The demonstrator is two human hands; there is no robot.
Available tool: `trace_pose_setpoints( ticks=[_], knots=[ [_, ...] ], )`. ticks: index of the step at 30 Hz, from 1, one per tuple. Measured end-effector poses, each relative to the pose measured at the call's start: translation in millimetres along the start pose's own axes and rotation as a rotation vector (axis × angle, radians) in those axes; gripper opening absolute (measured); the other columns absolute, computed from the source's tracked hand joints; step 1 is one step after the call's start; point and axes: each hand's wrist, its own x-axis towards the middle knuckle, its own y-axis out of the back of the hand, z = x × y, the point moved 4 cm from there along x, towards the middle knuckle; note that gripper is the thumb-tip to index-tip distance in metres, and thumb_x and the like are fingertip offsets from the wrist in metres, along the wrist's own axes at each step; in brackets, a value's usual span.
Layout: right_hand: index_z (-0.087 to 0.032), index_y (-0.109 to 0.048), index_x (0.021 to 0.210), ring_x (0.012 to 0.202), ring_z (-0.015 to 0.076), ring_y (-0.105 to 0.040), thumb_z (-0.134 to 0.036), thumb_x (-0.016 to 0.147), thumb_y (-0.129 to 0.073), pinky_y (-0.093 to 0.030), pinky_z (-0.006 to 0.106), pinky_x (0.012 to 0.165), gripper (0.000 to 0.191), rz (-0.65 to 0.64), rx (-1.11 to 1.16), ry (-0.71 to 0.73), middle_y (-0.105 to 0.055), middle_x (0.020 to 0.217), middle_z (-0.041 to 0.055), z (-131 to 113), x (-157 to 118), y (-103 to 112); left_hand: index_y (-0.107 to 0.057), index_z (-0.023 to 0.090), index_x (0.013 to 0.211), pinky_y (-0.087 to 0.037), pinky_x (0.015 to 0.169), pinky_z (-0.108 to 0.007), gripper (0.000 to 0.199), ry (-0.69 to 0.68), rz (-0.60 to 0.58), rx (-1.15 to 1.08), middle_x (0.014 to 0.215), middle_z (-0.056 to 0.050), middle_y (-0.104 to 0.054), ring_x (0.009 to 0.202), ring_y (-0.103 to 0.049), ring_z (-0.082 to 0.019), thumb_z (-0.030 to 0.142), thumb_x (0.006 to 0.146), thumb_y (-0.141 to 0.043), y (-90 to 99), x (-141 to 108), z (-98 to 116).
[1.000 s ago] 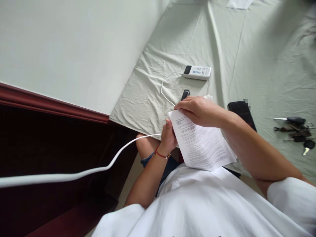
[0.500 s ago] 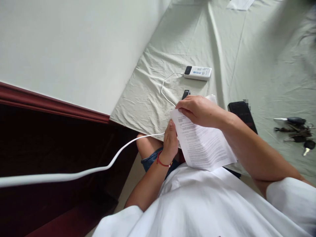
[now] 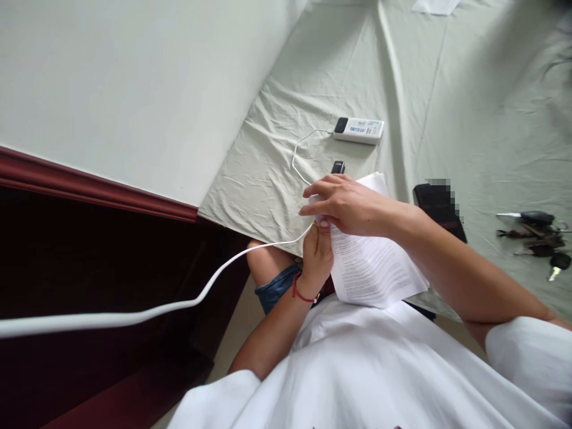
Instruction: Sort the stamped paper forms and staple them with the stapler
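I see printed papers [image 3: 375, 268] just below and right of frame centre, text unreadable. The left hand [image 3: 318, 253] grips their edge; the right hand [image 3: 346, 204] splays over their top, hold unclear. Upper centre, the power bank [image 3: 360, 130] bears illegible blue print.

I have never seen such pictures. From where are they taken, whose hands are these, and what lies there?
There is no machine here: these are a person's bare hands. All pictures come from one camera worn on that person's head, looking forward and down. The left hand, with a red bracelet, holds a stack of printed sheets by its edge. The right hand lies across the upper part of the stack; whether its fingers also grip is unclear. On the pale green cloth lie a white power bank with a white cable plugged in, a small black object partly hidden, a black phone and a bunch of keys.
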Motion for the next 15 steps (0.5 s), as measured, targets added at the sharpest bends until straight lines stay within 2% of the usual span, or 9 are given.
trace_pose_setpoints(
  ticks=[4, 6, 11, 13, 15],
  knots=[
    [-0.024, -0.078, 0.102, 0.130, 0.0323, -0.050, -0.018, 0.097, -0.057, -0.036, 0.051, 0.107, 0.023, 0.026, 0.008, -0.012, -0.070, 0.118, 0.0112, 1.6, -0.1, 1.0, -0.068, 0.019, 0.103, -0.051, 0.083, -0.035, 0.044, 0.021, -0.013, 0.050, 0.098, -0.008, -0.072, 0.093, -0.065, -0.023, 0.059, 0.105, -0.047, 3.5, 0.8, 0.3],
    [-0.025, -0.077, 0.105, 0.134, 0.0319, -0.048, -0.019, 0.099, -0.054, -0.036, 0.052, 0.109, 0.025, 0.038, 0.029, -0.027, -0.071, 0.118, 0.0102, 1.6, -0.4, 1.1, -0.067, 0.019, 0.097, -0.048, 0.079, -0.034, 0.046, 0.043, -0.005, 0.042, 0.090, -0.006, -0.069, 0.088, -0.062, -0.022, 0.060, 0.104, -0.047, 5.9, 0.8, -2.8],
    [-0.023, -0.063, 0.138, 0.126, 0.0305, -0.055, -0.030, 0.106, -0.043, -0.040, 0.051, 0.108, 0.039, 0.110, 0.069, -0.148, -0.069, 0.126, 0.0137, 12.3, -6.2, 6.4, -0.071, 0.021, 0.096, -0.047, 0.079, -0.034, 0.045, 0.090, 0.042, 0.021, 0.081, -0.004, -0.066, 0.083, -0.061, -0.022, 0.063, 0.100, -0.055, 11.5, -3.3, -9.1],
    [-0.020, -0.066, 0.134, 0.125, 0.0324, -0.056, -0.033, 0.107, -0.039, -0.039, 0.052, 0.108, 0.041, 0.127, 0.040, -0.208, -0.070, 0.122, 0.0154, 22.6, -11.8, 9.3, -0.073, 0.022, 0.098, -0.049, 0.082, -0.034, 0.045, 0.125, 0.055, 0.005, 0.084, -0.005, -0.068, 0.086, -0.063, -0.022, 0.064, 0.099, -0.056, 13.1, -4.6, -13.6],
    [-0.019, -0.073, 0.119, 0.121, 0.0327, -0.057, -0.035, 0.107, -0.036, -0.039, 0.052, 0.107, 0.042, 0.112, 0.019, -0.245, -0.072, 0.113, 0.0150, 34.1, -17.7, 9.6, -0.073, 0.022, 0.101, -0.051, 0.084, -0.034, 0.046, 0.164, 0.079, -0.036, 0.087, -0.005, -0.070, 0.089, -0.066, -0.023, 0.065, 0.098, -0.056, 14.6, -3.7, -20.8]
  ],
)
